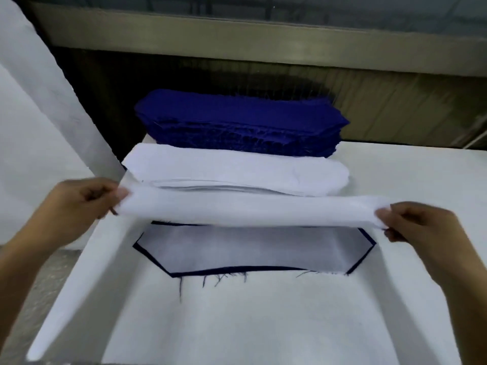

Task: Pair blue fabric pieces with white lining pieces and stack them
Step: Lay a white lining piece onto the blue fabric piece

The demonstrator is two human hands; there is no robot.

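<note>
White lining piece (250, 210), long and soft, stretched flat above the middle of the white table (263, 325). Pinched at one end by the left hand (76, 206), at the other by the right hand (421, 230). Hides the far edge of a blue fabric piece (250, 248) covered with white lining, frayed blue threads (210, 281) trailing toward the near edge. Behind, a stack of white lining pieces (237, 167); at the far edge, just beside it, a stack of blue fabric pieces (237, 122).

Left hand (79, 206) and right hand (419, 227) reach forward, level and well apart; fingers curled, thumbs pinching.
</note>
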